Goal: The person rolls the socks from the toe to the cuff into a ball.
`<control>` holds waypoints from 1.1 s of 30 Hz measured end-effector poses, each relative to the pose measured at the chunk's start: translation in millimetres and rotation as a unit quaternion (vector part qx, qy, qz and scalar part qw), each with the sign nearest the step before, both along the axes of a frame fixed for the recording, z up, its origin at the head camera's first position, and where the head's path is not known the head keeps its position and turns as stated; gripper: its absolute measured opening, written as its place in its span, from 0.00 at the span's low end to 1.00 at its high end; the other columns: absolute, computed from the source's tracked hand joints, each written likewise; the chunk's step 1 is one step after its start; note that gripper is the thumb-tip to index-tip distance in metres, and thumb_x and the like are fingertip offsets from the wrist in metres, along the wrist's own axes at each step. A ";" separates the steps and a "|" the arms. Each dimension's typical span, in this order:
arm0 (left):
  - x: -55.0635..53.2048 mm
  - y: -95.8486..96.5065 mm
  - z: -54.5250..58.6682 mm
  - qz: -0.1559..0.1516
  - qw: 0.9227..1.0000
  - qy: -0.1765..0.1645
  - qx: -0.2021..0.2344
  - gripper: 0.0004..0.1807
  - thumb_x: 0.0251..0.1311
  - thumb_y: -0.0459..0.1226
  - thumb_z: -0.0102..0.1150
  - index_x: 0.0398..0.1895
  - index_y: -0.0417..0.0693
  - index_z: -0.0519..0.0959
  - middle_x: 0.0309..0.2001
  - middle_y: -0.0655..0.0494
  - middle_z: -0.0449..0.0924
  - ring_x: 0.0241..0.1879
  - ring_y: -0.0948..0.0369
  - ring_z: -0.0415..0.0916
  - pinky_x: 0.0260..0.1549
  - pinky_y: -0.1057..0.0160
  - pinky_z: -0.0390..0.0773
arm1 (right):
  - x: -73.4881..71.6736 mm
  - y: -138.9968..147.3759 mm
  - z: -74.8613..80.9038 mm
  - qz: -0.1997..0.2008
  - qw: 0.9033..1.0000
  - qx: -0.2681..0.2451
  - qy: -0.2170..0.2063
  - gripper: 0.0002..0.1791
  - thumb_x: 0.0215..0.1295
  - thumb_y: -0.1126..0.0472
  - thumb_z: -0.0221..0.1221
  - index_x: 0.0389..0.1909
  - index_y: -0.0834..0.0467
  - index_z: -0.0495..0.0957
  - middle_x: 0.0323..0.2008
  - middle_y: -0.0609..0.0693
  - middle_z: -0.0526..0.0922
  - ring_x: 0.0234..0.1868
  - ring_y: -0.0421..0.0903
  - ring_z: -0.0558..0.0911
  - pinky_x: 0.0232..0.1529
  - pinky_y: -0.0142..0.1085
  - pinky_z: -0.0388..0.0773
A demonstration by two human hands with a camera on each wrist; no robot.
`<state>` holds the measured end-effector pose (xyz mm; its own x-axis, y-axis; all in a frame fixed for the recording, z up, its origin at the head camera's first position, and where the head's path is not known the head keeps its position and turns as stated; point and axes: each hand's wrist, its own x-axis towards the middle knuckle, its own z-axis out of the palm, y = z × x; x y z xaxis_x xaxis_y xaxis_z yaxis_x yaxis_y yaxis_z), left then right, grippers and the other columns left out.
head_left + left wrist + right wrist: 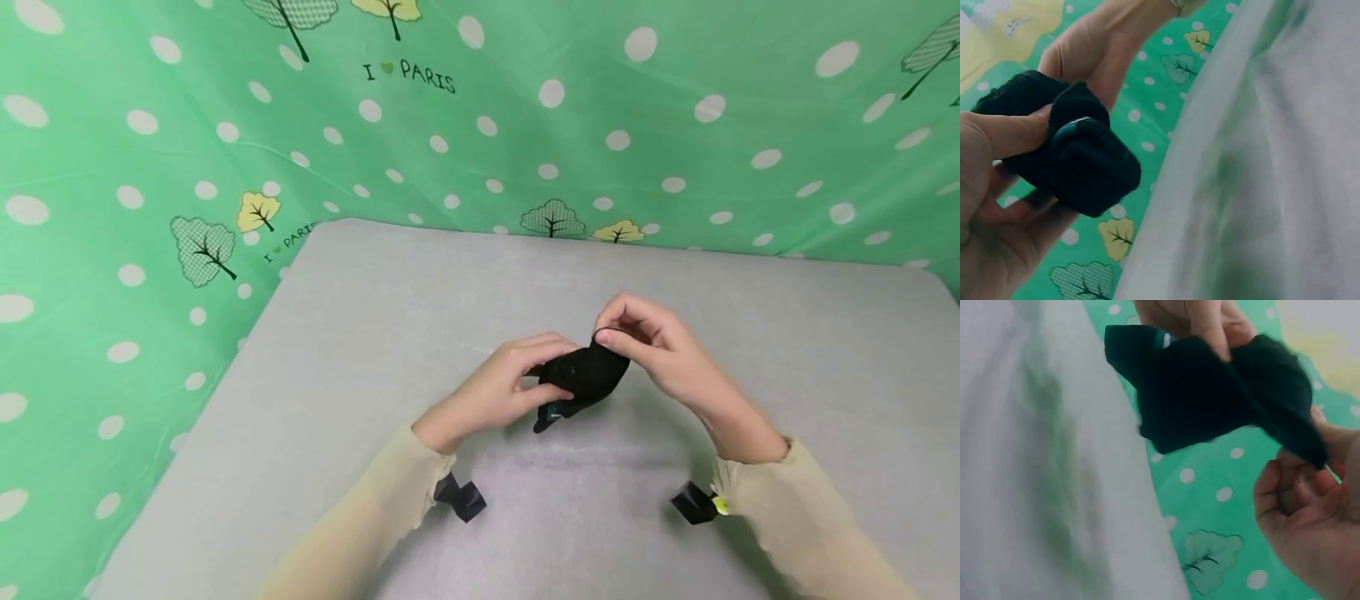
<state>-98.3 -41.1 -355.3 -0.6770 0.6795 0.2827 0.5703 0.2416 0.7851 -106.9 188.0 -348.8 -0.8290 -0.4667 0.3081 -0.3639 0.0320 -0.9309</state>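
A bundle of black socks [588, 372], folded into a compact ball, is held up between both hands above the grey table. My left hand [510, 379] grips its left side, with the thumb in front and the fingers behind. At the upper right edge, my right hand [667, 346] pinches a fold of the cloth between thumb and curled fingers. A small pale mark shows on the knit of the socks [1094, 165] in the left wrist view. Seen from the right wrist, the socks [1197, 394] have a flap drawn out toward the right hand's fingertips.
The grey table [375, 317] spreads out around the hands. Behind it and on the left hangs a green sheet [495, 167] with white dots and printed trees. Dark wrist-camera mounts [468, 502] stick out below both sleeves.
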 end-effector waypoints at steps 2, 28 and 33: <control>0.6 -0.6 0.3 -0.003 0.999 0.012 0.034 0.18 0.59 0.31 0.68 0.53 0.41 0.81 0.52 0.50 0.81 0.53 0.60 0.78 0.56 0.68 0.77 | -0.3 -3.3 -4.4 0.019 0.998 -0.046 -0.033 0.10 0.71 0.74 0.52 0.35 0.57 0.76 0.32 0.41 0.75 0.29 0.36 0.74 0.31 0.28 0.72; -7.4 0.2 9.5 0.091 0.971 -0.150 0.160 0.18 0.56 0.24 0.67 0.47 0.41 0.74 0.60 0.49 0.79 0.57 0.56 0.78 0.45 0.60 0.86 | 8.9 -17.9 -12.4 -0.153 0.984 -0.074 0.058 0.03 0.67 0.66 0.62 0.34 0.61 0.81 0.32 0.47 0.80 0.36 0.39 0.77 0.41 0.26 0.75; -15.4 -4.4 9.9 0.125 0.965 -0.164 0.163 0.19 0.56 0.23 0.66 0.49 0.37 0.72 0.57 0.41 0.79 0.55 0.52 0.79 0.49 0.60 0.84 | 9.9 -16.5 -16.2 -0.135 0.927 0.092 0.337 0.18 0.68 0.48 0.62 0.37 0.61 0.84 0.38 0.55 0.80 0.42 0.48 0.74 0.48 0.33 0.69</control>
<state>-113.8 -45.5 -345.4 -0.8975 0.3949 0.1965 0.2344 0.0497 0.9709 -97.0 171.5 -365.0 -0.5712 -0.3658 0.7348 -0.8167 0.3430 -0.4641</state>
